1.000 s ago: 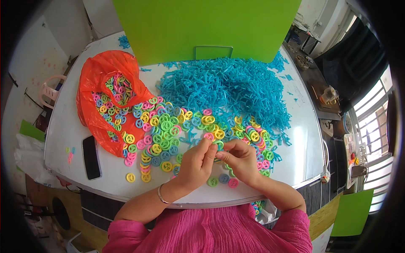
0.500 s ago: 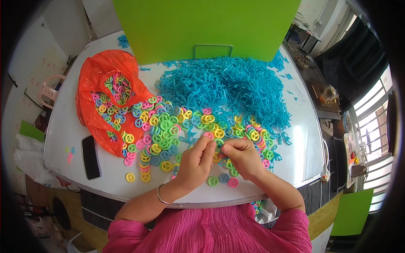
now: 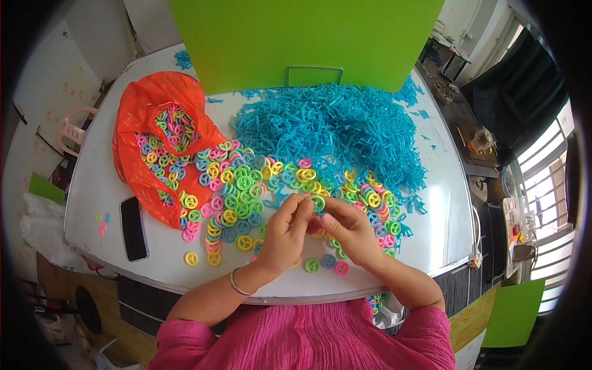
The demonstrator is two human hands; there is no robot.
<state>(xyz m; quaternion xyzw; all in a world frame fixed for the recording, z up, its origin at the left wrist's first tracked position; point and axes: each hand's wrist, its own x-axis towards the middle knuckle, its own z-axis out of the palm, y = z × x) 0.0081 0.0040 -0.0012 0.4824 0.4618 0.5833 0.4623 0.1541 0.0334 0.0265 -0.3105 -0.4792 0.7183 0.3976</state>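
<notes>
Head view shows an orange bag (image 3: 145, 132) left of the wheel heap (image 3: 246, 188), a blue pile (image 3: 336, 132) to its right. At the heap's near edge, the left hand (image 3: 283, 234) and right hand (image 3: 348, 229) pinch one green wheel (image 3: 317, 202) together.

orange bag (image 3: 145, 132), blue pieces (image 3: 336, 126) — green wheel (image 3: 317, 202)
</notes>
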